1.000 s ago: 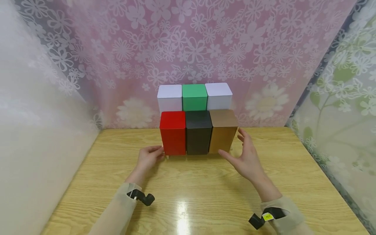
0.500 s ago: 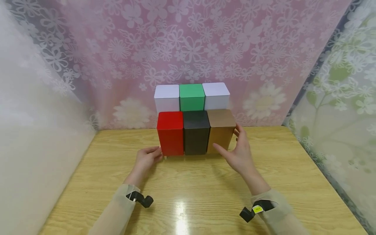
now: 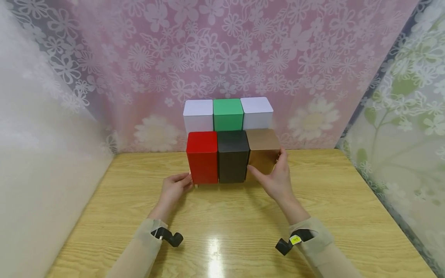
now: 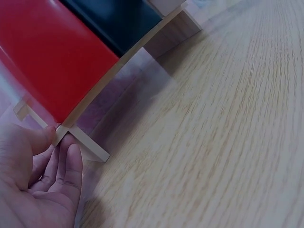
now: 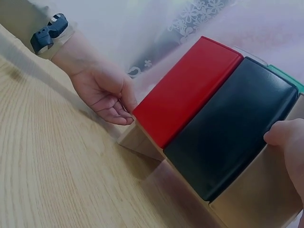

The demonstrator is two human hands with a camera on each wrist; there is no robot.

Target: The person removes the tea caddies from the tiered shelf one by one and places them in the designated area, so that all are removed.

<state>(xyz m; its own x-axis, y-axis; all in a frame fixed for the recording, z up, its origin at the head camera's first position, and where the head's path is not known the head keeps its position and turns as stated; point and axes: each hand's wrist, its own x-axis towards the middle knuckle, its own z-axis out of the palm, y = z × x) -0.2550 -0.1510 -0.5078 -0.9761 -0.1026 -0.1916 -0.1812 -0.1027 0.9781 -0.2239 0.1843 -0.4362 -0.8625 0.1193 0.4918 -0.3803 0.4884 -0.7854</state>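
My left hand (image 3: pixel 172 189) pinches the front left corner of a pale wooden stand (image 4: pixel 89 144) between thumb and fingers, right below the red box (image 3: pixel 204 166). My right hand (image 3: pixel 278 182) grips the gold-brown box (image 3: pixel 262 139) at the right end of the front row. Its thumb lies at the edge beside the black box (image 5: pixel 232 118), and its fingers reach round the far right side, partly hidden. The red, black and gold-brown boxes stand side by side on the stand, tilted back. In the left wrist view, the stand's legs rest on the table.
Behind the front row stand a white box (image 3: pixel 198 108), a green box (image 3: pixel 227 108) and another white box (image 3: pixel 257 106). The wood-grain table (image 3: pixel 208 220) spreads around them. A pink flowered curtain (image 3: pixel 222 50) hangs at the back.
My right hand has moved left and closed round the gold-brown box, from standing spread at its right side. My left hand keeps its place at the stand's corner.
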